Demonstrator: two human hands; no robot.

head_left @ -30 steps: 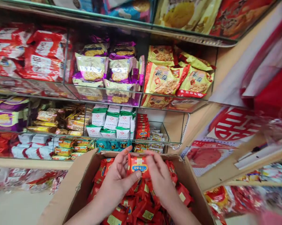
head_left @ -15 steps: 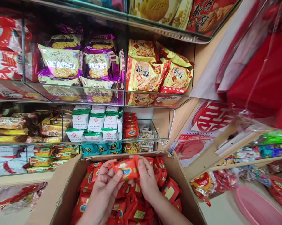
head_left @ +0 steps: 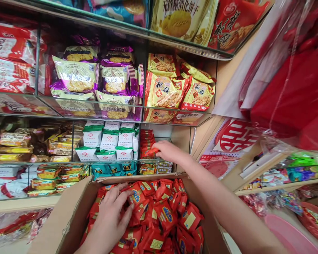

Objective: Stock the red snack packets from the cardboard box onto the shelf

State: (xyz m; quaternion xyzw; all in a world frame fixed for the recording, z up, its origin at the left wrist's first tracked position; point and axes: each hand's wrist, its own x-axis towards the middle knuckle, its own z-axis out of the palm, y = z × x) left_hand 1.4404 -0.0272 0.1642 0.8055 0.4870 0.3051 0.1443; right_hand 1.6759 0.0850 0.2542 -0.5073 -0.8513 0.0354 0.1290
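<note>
The right hand (head_left: 167,151) reaches past the far edge of the cardboard box (head_left: 75,211) to the right end of the glass shelf (head_left: 122,162). Its grip is closed on 1 red packet (head_left: 151,151), pinched between thumb and fingers, just in front of a stack of red packets (head_left: 147,138) near that shelf's front edge. The left hand (head_left: 111,211) is inside the box, nearer the left edge than the right; its grip is released, fingers spread over the heap of loose red packets (head_left: 165,213). These fill the box from its far edge toward the viewer, lying at mixed angles, some with a blue label up and others with a pale panel up. White-and-green packets (head_left: 110,139) stand to the left of the stack. Teal packets (head_left: 114,169) sit below them, just beyond the box's far edge.
</note>
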